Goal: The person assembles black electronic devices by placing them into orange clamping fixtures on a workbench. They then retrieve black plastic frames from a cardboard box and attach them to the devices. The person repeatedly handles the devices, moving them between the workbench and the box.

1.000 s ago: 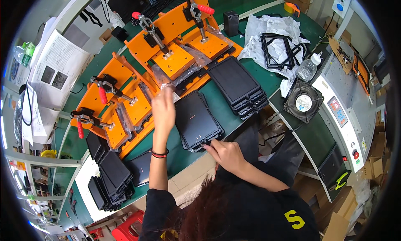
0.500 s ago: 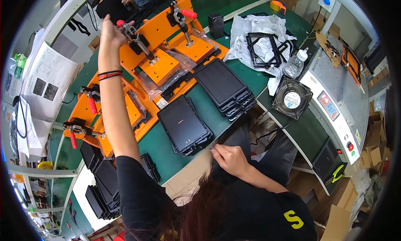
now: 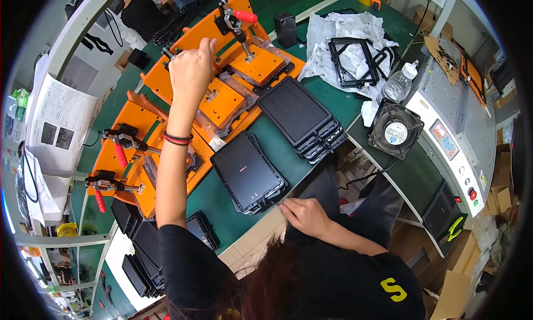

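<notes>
the left hand [image 3: 191, 67] curls its fingers over a clamp [image 3: 211, 94], grip hidden; the right hand [image 3: 306, 215] bunches its fingers together, a black panel [image 3: 247, 173] just beyond their tips

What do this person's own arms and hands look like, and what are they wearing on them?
Both the left hand and the right hand are bare, without gloves. Thin red and black bands circle the left wrist; none show on the right. The black shirt has short sleeves, with a bold yellow mark toward the right arm.
</notes>
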Demonstrator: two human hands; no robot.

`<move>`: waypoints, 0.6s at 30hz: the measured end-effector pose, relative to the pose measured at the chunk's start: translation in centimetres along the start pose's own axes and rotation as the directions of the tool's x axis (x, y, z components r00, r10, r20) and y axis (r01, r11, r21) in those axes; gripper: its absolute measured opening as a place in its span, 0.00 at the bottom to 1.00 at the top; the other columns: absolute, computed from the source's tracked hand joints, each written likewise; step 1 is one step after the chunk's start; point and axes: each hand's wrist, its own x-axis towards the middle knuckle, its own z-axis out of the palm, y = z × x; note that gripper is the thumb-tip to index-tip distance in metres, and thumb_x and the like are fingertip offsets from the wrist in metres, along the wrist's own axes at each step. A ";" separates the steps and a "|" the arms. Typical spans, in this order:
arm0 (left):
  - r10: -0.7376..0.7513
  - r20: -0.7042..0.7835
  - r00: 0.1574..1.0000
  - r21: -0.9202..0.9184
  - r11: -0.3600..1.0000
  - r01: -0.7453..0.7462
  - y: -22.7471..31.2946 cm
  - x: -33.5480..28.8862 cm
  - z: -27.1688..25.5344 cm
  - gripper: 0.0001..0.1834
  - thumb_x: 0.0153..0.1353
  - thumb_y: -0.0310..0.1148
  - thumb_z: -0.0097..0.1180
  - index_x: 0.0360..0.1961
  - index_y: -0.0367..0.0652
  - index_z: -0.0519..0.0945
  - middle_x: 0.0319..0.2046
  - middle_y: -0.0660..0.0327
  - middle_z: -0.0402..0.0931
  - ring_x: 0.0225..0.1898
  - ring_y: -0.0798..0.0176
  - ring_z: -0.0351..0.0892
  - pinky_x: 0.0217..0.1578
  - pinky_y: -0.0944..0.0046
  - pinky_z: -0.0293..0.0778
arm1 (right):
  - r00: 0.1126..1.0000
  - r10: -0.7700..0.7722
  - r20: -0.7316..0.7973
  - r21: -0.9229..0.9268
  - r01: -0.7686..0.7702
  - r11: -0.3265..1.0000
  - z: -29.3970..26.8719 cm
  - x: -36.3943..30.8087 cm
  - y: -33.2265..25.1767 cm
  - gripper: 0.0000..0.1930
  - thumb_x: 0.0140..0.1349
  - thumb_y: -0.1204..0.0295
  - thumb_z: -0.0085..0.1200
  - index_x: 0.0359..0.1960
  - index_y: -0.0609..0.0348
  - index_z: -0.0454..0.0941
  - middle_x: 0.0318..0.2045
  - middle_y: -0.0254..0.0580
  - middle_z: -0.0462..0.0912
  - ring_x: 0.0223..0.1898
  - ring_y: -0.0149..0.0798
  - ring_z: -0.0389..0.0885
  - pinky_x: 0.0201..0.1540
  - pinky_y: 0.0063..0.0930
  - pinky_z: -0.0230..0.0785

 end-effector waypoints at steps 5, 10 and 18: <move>0.081 -0.270 0.959 0.005 0.997 -0.083 0.0 -1.6 2.0 0.13 0.62 0.37 0.53 0.22 0.45 0.73 0.11 0.59 0.67 0.16 0.58 0.71 0.18 0.60 0.67 | 0.998 -0.012 -0.055 -0.012 0.012 1.000 -1.2 -0.7 -0.5 0.10 0.61 0.70 0.51 0.24 0.62 0.73 0.17 0.48 0.74 0.20 0.51 0.76 0.22 0.40 0.68; 0.083 -0.269 0.960 -0.057 0.993 -0.102 0.1 -1.6 0.7 0.14 0.61 0.34 0.53 0.18 0.42 0.73 0.09 0.60 0.67 0.17 0.60 0.71 0.25 0.62 0.68 | 0.990 0.039 -0.133 -0.048 -0.046 0.998 -3.1 -1.5 -0.7 0.11 0.62 0.69 0.50 0.24 0.62 0.73 0.19 0.48 0.74 0.21 0.52 0.76 0.24 0.40 0.68; 0.087 -0.020 0.996 -0.409 0.908 -0.087 7.9 -2.1 -2.0 0.11 0.65 0.32 0.47 0.37 0.36 0.79 0.23 0.52 0.77 0.31 0.49 0.76 0.54 0.50 0.61 | 0.942 0.210 -0.261 -0.204 -0.266 0.942 -5.7 -7.4 1.5 0.06 0.61 0.70 0.47 0.36 0.58 0.72 0.21 0.46 0.77 0.25 0.51 0.78 0.27 0.41 0.70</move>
